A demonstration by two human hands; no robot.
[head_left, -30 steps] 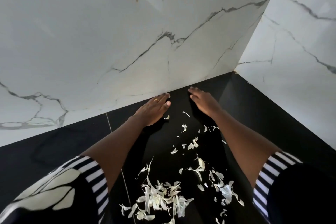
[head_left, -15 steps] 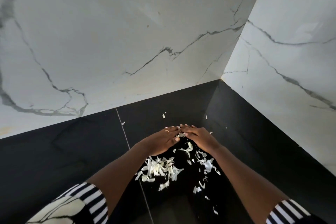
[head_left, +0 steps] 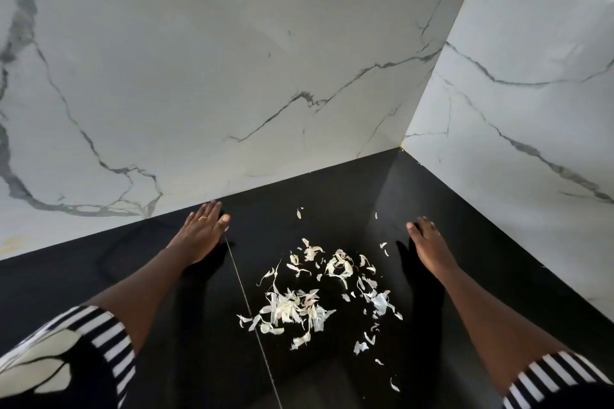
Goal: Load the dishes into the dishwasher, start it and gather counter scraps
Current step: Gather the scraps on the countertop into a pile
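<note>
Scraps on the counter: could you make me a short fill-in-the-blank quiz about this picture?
The pale scraps lie on a ____ countertop.
The left hand wears a ____ on one finger.
The scraps lie ____ the left hand and the right hand.
Missing words: black, ring, between.

White veined marble walls (head_left: 232, 60) meet at corner (head_left: 402, 142).

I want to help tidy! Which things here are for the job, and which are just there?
For the job: pale scraps, left hand, right hand, black counter.
Just there: marble walls, striped sleeves, ring.
</note>
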